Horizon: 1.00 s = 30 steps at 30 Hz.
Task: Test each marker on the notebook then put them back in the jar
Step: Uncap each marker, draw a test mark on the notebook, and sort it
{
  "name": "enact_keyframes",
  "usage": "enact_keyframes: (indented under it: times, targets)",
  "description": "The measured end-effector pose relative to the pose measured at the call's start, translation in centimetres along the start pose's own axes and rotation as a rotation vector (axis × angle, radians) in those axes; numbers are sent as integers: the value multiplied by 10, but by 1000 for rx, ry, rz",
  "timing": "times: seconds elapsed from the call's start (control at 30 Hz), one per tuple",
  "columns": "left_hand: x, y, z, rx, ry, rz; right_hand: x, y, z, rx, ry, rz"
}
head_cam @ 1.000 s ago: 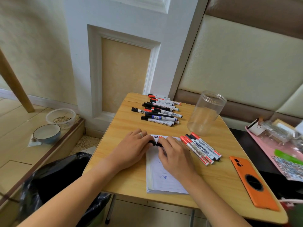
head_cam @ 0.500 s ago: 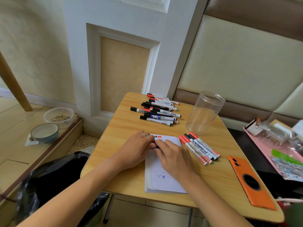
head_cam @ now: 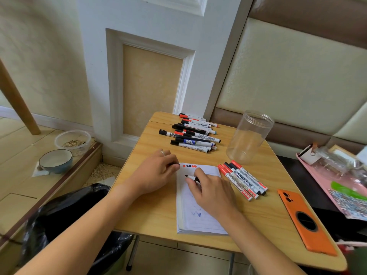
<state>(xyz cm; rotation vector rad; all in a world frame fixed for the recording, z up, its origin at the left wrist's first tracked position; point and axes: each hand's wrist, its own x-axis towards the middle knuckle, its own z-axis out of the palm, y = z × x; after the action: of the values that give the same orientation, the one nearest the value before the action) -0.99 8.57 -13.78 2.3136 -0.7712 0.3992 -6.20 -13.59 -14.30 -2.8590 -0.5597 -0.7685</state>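
Marker (head_cam: 191,177) body hidden under right hand (head_cam: 213,193); cap in left hand (head_cam: 156,172) barely visible.

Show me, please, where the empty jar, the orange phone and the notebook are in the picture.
jar (head_cam: 248,137): head view, on the middle of its clear wall.
orange phone (head_cam: 301,223): head view, on its back case, above the dark ring.
notebook (head_cam: 200,223): head view, on the bare lower part of the open page.

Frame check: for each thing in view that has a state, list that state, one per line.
jar: upright, lid off, empty
notebook: open, blue scribbles on the page
marker: uncapped, tip over the page
cap: off, pinched in left fingers
left hand: holds the cap
right hand: grips the marker
far pile of markers: capped, lying flat
markers beside notebook: capped, side by side
phone: face down
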Motion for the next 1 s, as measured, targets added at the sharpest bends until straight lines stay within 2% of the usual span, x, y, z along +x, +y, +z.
enact_keyframes:
  times: [0.17, 0.27, 0.4, 0.67, 0.87, 1.0]
  targets:
    - [16, -6, 5, 58, 106, -172, 0, 1, 4, -8, 14, -17]
    - [31, -3, 17, 93, 139, -210, 1, 2, 6, -20, 20, -9]
    - [47, 0, 31, 114, 170, -222, 0, 1, 5, -27, 18, -7]
    - [51, -8, 45, 160, 90, -227, 1, 0, 2, -35, 24, -6]
    - [34, -1, 42, 166, 99, -237, 1, 0, 0, 17, -15, 26]
    - [9, 16, 32, 194, 81, -183, 2, 1, -1, 82, 44, 65]
